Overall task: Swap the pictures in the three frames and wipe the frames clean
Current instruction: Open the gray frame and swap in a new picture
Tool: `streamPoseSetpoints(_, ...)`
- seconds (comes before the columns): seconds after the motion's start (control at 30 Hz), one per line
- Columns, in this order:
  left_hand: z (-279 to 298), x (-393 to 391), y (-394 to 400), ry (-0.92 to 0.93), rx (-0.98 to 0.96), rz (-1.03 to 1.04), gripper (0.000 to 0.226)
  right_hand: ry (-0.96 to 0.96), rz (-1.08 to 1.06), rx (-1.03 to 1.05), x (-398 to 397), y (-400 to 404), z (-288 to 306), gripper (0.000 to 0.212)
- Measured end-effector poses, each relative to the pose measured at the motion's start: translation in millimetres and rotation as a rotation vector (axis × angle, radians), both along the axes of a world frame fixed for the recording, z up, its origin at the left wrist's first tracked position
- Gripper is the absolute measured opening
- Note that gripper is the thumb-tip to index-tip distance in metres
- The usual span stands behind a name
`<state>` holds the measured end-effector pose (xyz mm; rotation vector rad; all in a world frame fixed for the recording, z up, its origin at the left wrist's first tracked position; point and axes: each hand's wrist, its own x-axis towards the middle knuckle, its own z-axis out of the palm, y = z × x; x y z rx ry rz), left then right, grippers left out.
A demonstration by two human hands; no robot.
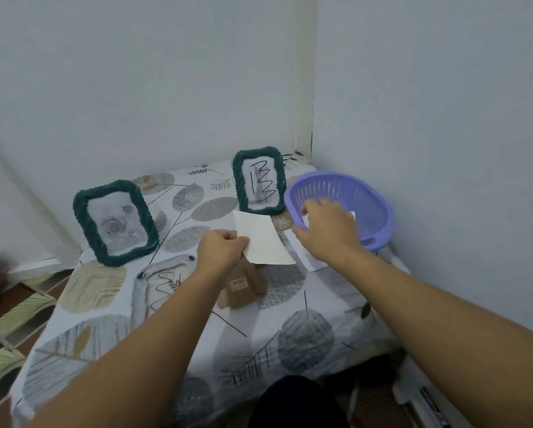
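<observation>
Green frames (116,222), two upright; left hand (220,247) pinches one paper (263,239); right hand's (327,228) grip unclear at basket (367,196)

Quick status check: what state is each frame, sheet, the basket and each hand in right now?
Left green frame: upright, rose picture inside.
Right green frame: upright, scribble drawing inside.
Third frame: lying flat, scribble drawing showing.
Brown backing board: off its frame, on the table.
Paper sheet: pinched by left hand.
Purple basket: upright on the table.
Right hand: reaching at the basket rim, grip unclear.
</observation>
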<state>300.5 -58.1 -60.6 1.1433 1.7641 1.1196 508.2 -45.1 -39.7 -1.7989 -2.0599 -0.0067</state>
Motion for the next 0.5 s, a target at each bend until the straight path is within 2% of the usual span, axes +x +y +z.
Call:
streamPoseSetpoints(0.07,-2.6,12.8,6.0,0.025,-0.005,-0.01,0.019,-0.075,-0.004,-0.11,15.4,0.0,-4.1,0.037)
streamPoseSetpoints(0.17,-6.9,29.0,13.1,0.017,-0.022,-0.033,0.019,-0.065,0.034,-0.198,27.5,-0.4,-10.5,0.017)
streamPoseSetpoints(0.3,-18.3,39.9,25.8,0.023,-0.064,-0.041,0.017,-0.05,0.038,-0.13,31.5,0.6,-13.1,0.007)
streamPoseSetpoints(0.5,-20.8,60.9,36.1,0.078,-0.082,-0.05,0.027,0.061,0.032,-0.039,40.3,7.5,-9.1,0.009)
